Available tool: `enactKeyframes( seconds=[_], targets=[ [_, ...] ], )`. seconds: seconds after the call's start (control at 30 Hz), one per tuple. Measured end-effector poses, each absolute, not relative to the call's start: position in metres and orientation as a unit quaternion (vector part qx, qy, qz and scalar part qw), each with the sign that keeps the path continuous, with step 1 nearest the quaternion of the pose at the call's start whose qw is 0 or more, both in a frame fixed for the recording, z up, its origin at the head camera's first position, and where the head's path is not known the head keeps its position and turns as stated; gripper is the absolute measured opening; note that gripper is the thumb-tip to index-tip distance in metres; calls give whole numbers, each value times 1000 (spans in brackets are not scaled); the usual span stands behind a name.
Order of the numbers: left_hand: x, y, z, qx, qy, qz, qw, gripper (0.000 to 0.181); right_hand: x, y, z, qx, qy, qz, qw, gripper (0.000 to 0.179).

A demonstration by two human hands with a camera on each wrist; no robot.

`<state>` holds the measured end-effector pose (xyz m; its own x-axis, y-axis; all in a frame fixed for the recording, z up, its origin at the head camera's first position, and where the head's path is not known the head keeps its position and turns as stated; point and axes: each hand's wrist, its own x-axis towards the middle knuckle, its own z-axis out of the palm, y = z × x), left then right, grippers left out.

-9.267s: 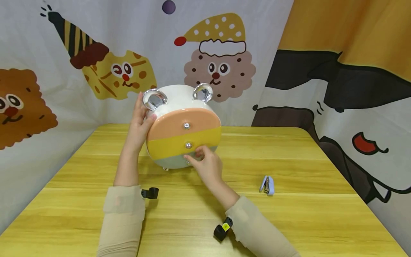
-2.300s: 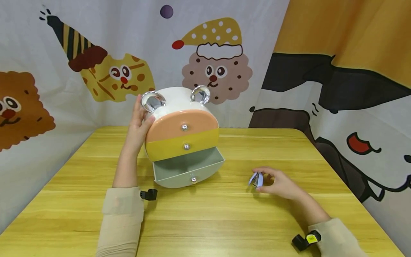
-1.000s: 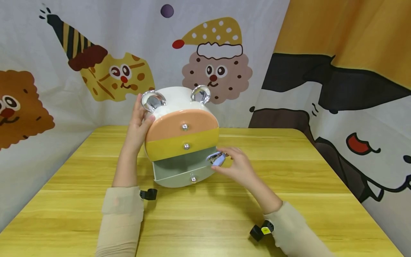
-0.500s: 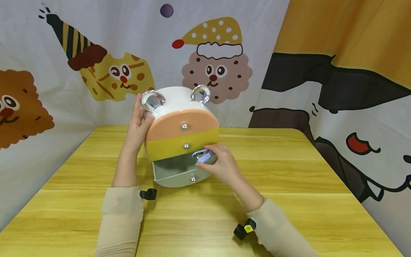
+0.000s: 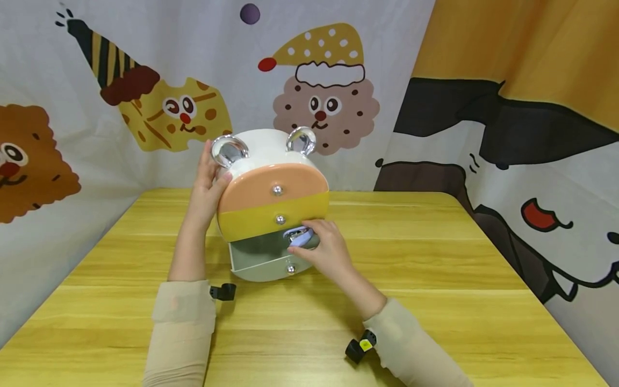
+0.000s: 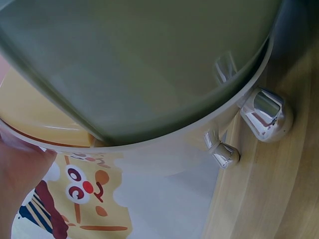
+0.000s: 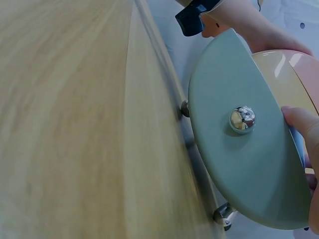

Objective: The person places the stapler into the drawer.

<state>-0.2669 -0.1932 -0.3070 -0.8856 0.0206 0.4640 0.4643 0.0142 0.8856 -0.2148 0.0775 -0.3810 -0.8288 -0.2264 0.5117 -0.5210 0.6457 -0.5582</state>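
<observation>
A rounded white storage box [image 5: 266, 144] with silver ears stands on the table. Its peach drawer [image 5: 271, 180] and yellow drawer [image 5: 251, 220] are closed, while the green bottom drawer [image 5: 263, 273] is pulled out. My left hand [image 5: 209, 188] holds the box by its left side, thumb at the front edge. Between thumb and fingers, my right hand [image 5: 326, 247] pinches a small lilac stapler [image 5: 301, 236] over the right part of the green drawer. In the right wrist view the drawer front [image 7: 234, 149] hides most of the stapler.
The box rests on small silver feet [image 6: 227, 155] on the wooden table [image 5: 435, 301]. A printed curtain [image 5: 184, 32] hangs behind the table's far edge.
The green drawer was pulled out, and my right hand picked the stapler up from the table at the right. It has carried it left over the drawer. My left hand stays on the box.
</observation>
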Motion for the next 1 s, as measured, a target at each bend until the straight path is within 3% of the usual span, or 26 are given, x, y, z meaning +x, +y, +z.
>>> enactKeyframes(
  seconds=[0.37,0.73,1.0],
  targets=[
    [-267,-193,-307,-177,-691,-681,165,76,-214,76,-384,216,-879,368,212,58],
    [-267,-193,-307,-176,-693,-679,167,76,-204,78,-376,264,-826,397,302,36],
    [-267,-194,-308,-170,-703,-670,171,75,-188,76,-379,273,-829,379,309,28]
  ],
)
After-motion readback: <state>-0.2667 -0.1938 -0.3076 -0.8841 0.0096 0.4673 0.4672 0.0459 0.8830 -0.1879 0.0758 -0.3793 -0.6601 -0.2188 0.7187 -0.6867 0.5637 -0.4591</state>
